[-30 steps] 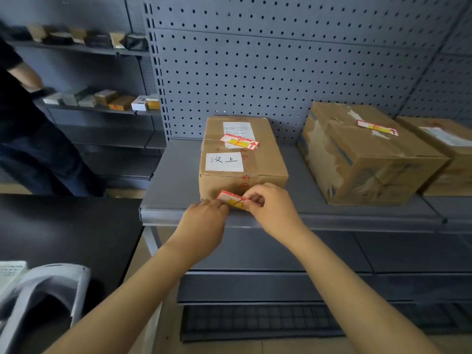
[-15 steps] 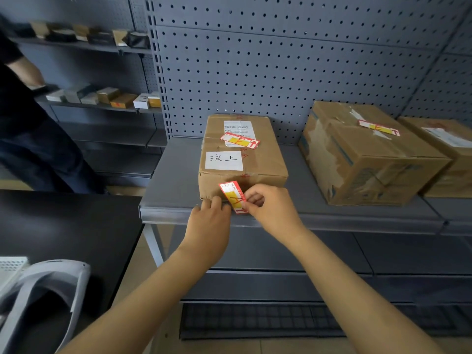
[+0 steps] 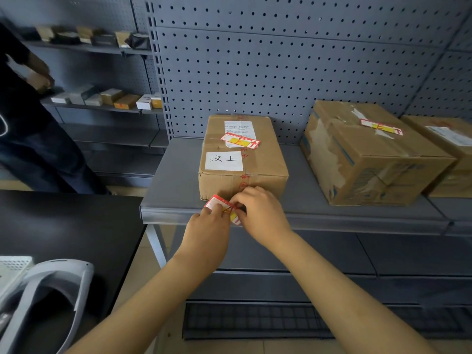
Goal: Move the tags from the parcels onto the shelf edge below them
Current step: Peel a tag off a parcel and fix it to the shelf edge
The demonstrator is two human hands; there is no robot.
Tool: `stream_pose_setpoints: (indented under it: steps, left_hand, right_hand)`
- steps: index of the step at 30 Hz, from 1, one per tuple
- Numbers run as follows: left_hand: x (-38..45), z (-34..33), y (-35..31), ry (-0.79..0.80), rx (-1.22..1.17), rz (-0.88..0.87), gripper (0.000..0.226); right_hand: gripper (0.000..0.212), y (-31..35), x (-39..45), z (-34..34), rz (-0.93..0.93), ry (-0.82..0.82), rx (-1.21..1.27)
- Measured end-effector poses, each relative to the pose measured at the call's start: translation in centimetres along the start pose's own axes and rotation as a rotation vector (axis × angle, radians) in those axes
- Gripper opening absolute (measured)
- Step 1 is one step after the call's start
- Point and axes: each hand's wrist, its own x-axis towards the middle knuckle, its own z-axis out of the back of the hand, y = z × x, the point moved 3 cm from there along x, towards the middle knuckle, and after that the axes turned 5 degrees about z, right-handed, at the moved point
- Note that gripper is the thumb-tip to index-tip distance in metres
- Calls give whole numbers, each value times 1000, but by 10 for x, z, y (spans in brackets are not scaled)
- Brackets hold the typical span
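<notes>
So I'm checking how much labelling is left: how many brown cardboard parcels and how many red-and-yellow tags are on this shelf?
Brown cardboard parcels: 3
Red-and-yellow paper tags: 3 (two on parcel tops, one in both hands at the grey shelf edge)
Total: 6

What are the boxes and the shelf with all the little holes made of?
The left parcel and the parcel beside it look like brown cardboard: matte, creased, taped, with torn patches on the second. The shelf and its pegboard back seem to be grey painted metal, smooth, with evenly punched holes.
</notes>
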Motion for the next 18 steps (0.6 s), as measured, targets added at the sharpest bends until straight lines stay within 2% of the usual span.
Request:
stream_pose_setpoints:
  steps: [6, 10, 11, 15, 18]
  left_hand:
    - [0, -2, 7, -8, -36, -12, 30]
    - [0, 9, 6, -53, -36, -32, 27]
    - [1, 13, 3, -47, -24, -48, 29]
    - [12, 27, -17, -185, -58, -128, 28]
    - [18, 50, -46, -165, -74, -197, 27]
  right_hand:
    - [22, 0, -4, 3, -31, 31, 20]
    - [30, -7, -16, 11, -75, -3, -15]
    - [30, -8, -20, 15, -98, -19, -31]
    - [29, -21, -36, 34, -197, -77, -67]
    - [27, -39, -56, 53, -330, -24, -83]
